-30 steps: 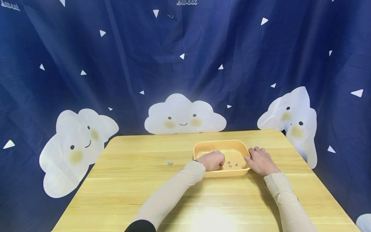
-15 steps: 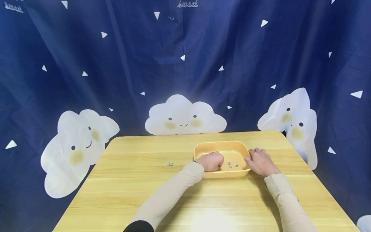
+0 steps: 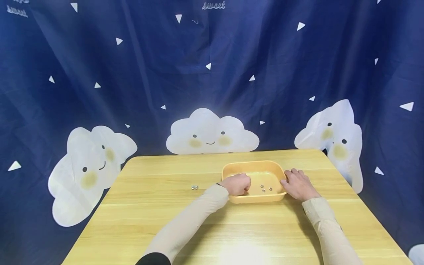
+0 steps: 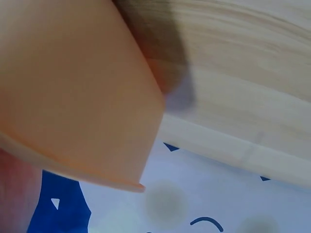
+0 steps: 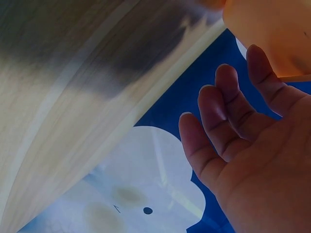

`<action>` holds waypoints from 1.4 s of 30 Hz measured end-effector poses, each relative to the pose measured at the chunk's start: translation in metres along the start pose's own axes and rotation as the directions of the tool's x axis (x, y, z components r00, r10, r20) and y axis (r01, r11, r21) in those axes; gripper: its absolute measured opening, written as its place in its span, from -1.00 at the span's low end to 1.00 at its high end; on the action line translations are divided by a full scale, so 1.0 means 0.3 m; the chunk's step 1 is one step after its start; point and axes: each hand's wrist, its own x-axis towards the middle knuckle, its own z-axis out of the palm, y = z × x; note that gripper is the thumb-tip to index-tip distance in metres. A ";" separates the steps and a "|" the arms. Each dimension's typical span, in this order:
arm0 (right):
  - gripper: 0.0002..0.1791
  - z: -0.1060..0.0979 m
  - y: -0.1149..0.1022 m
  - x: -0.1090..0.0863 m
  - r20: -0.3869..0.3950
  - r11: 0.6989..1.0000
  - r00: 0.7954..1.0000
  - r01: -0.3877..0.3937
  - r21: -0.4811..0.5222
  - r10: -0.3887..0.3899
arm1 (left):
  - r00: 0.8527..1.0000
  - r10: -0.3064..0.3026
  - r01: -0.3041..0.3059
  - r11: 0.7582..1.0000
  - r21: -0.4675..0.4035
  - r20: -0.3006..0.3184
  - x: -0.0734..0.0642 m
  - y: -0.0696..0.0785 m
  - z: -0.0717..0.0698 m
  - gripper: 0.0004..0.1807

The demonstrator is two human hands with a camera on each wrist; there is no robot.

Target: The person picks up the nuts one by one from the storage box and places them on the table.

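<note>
A shallow yellow-orange plastic bin (image 3: 256, 199) sits on the table. My left hand (image 3: 236, 184) reaches over its near left side, fingers curled downward; the fingertips, and anything between them, are hidden in the head view. In the left wrist view the outside wall of the bin (image 4: 82, 82) fills much of the picture, with a blurred bit of the hand at the lower left. Several small shiny silver pieces (image 3: 264, 190) lie on the bin's floor, right of this hand. My right hand (image 3: 299, 185) grips the bin's right end at the rim, its fingers bent in the right wrist view (image 5: 233, 116).
Two more small silver pieces (image 3: 194, 187) lie side by side on the wooden table (image 3: 149, 217), left of the bin. A dark blue curtain (image 3: 145, 73) with white clouds hangs behind and beside the table.
My left hand has shifted a little to the left inside the bin, toward its left wall. The right hand, the bin and the silver pieces have stayed in place.
</note>
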 end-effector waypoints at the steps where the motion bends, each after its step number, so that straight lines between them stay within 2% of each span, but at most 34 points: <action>1: -0.80 -0.001 0.000 0.001 -0.001 1.000 1.000 0.001 0.000 -0.001 | 1.000 0.000 0.000 1.000 0.001 -0.001 -0.003 -0.003 0.000 -0.34; 7: -0.81 -0.005 0.001 0.006 0.003 1.000 1.000 -0.002 0.003 0.002 | 1.000 0.012 -0.012 1.000 0.028 -0.008 -0.024 -0.019 -0.010 -0.34; 15: -0.80 -0.002 0.004 0.004 0.008 1.000 1.000 -0.002 0.003 0.002 | 1.000 0.018 -0.018 1.000 -0.021 0.014 -0.048 -0.042 -0.030 -0.39; 25: -0.79 -0.003 0.001 0.005 0.002 1.000 1.000 0.000 0.001 0.000 | 1.000 0.022 -0.022 1.000 -0.020 -0.008 -0.084 -0.077 -0.043 -0.39; 35: -0.79 -0.001 0.007 0.000 -0.002 1.000 1.000 0.009 0.004 -0.009 | 0.998 0.041 -0.040 0.999 0.021 -0.054 -0.120 -0.101 -0.053 -0.41; 42: -0.79 -0.008 -0.001 -0.006 0.001 1.000 1.000 0.018 0.012 -0.018 | 0.997 0.045 -0.047 0.998 -0.034 -0.059 -0.141 -0.109 -0.064 -0.37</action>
